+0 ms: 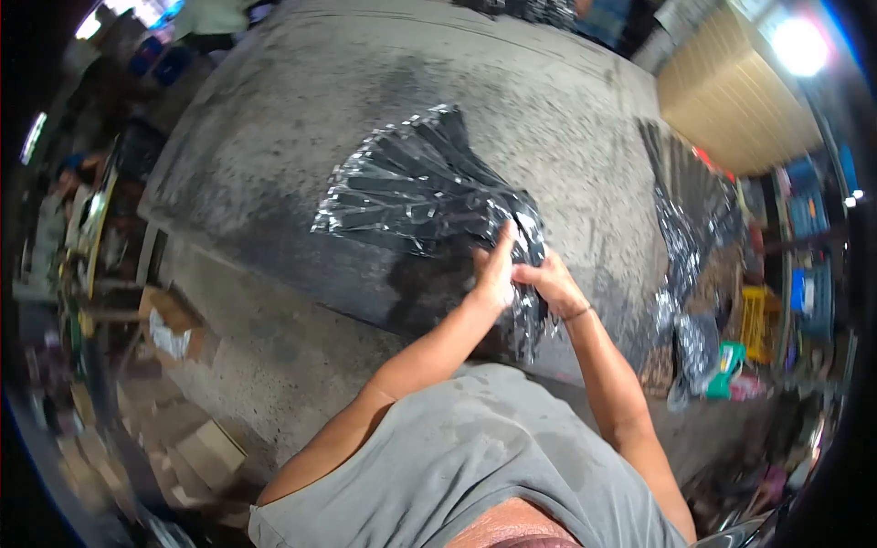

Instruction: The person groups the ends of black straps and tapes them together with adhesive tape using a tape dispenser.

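Note:
A fanned bundle of black strips in shiny clear plastic wrappers lies on a grey concrete slab. My left hand presses on the bundle's narrow near end, fingers pointing up onto the wrappers. My right hand grips the same gathered end from the right side, where the plastic hangs down over the slab's dark edge. Both hands meet at that end and touch each other.
A second fan of black wrapped strips lies at the slab's right side. A green object and a yellow crate stand further right. Cardboard boxes lie on the floor at the left. A corrugated wall rises at the upper right.

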The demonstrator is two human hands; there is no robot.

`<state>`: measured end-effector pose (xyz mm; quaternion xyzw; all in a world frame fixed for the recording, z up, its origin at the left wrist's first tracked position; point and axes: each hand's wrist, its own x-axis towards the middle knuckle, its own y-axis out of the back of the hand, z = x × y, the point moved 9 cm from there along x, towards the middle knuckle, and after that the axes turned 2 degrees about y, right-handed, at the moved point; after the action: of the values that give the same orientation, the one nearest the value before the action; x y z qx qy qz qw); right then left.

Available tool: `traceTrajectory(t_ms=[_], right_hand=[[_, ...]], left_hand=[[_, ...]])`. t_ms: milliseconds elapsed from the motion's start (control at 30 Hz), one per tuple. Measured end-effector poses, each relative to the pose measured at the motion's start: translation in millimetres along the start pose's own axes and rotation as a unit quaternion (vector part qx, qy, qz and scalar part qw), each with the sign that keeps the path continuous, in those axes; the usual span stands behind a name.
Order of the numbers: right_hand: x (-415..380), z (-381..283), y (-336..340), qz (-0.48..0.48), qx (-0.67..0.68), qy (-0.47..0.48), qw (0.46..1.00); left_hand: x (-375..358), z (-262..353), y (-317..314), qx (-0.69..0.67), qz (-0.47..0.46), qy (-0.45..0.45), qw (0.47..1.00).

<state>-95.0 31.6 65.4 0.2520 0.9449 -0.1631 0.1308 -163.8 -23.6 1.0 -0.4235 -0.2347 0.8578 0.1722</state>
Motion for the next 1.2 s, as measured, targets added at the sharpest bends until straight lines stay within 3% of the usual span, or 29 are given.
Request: traceTrajectory(t_ms=[33,167,300,333,367,467,600,633,667,767,867,933,967,1033,1133,1167,1200], right_hand=[[-6.4,-8.6,0.0,0.028,-0.053,0.004,0.998],[-30.8,-44.9,-2.0,0.040,-0.034,0.055,0.997],[-82.7,-98.6,3.1,0.072,-0.059,0.153,0.984],[-102.2,-105.6,1.3,0.060,0.012,0.156,0.986],[-116.0,-115.3,3.4,0.056,-0.015,0.216,0.975],[-176.5,-145.9,9.0,0.164,-0.153,0.246,0.943],[-259.8,-180.9,9.4,0.235,-0.210,0.352,0.881],[-282.4,-187.0,11.8,0.259,-0.215,0.336,0.880],[-302.5,-182.8,19.3,0.301,-0.217,0.305,0.877],[-370.9,-177.2,38.6,0.358,-0.197,0.371,0.834],[-466.3,-169.5,54.9,0.443,-0.262,0.395,0.760],[-534.4,-152.5,69.9,0.502,-0.224,0.351,0.758],[-572.7,-148.0,71.2,0.519,-0.254,0.383,0.720],[-639.7,-127.9,87.1,0.549,-0.246,0.377,0.704],[-727.9,-98.3,114.5,0.592,-0.209,0.381,0.678],[-754.5,-84.7,123.6,0.613,-0.177,0.377,0.671],[-777.7,-70.7,132.1,0.633,-0.146,0.370,0.664]], left_hand=[[-2.1,-0.4,-1.9,0.005,-0.001,-0.001,1.000],[-32.7,9.4,-35.2,-0.005,-0.077,0.022,0.997],[-98.4,23.0,-88.0,-0.025,-0.265,0.032,0.963],[-121.1,21.2,-99.3,-0.020,-0.309,0.053,0.949],[-142.8,21.6,-107.6,-0.013,-0.322,0.057,0.945],[-198.9,19.5,-126.5,0.044,-0.410,0.037,0.910],[-266.1,8.1,-147.9,0.098,-0.522,0.022,0.847],[-275.5,-1.8,-149.8,0.124,-0.537,0.035,0.834],[-287.2,-13.5,-154.1,0.149,-0.552,0.045,0.819],[-343.3,-50.8,-181.8,0.181,-0.641,0.011,0.746],[-409.2,-105.9,-198.4,0.227,-0.697,-0.022,0.680],[-464.4,-148.0,-205.7,0.263,-0.729,0.000,0.632],[-493.6,-175.2,-205.5,0.271,-0.748,0.021,0.605],[-548.2,-228.9,-202.9,0.288,-0.777,0.078,0.555],[-611.7,-304.9,-200.8,0.255,-0.771,0.162,0.560],[-627.8,-332.3,-194.9,0.331,-0.780,0.139,0.512],[-642.4,-355.8,-193.4,0.341,-0.782,0.144,0.502]])
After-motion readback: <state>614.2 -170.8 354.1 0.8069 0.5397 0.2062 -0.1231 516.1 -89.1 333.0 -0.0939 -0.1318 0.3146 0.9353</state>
